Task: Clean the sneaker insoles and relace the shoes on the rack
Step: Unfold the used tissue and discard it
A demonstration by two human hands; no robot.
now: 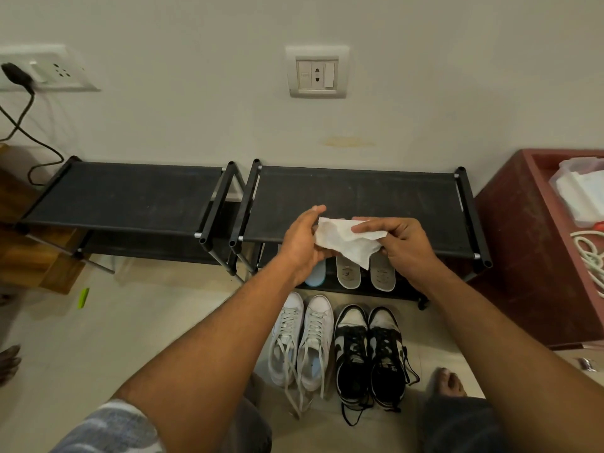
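A plain off-white wall (pixel 196 119) fills the upper half of the frame, with a faint yellowish stain (pixel 348 142) right of centre. A switch plate (pixel 316 71) sits top centre. A second socket plate (pixel 55 71) at upper left has a black plug (pixel 16 75) whose cable (pixel 29 138) trails down. Two black racks stand side by side against the wall, the left rack (pixel 124 194) and the right rack (pixel 356 197). The floor (pixel 114 322) is pale tile. A reddish-brown cabinet (pixel 523 256) stands at right, and wooden furniture (pixel 36 256) at the left edge.
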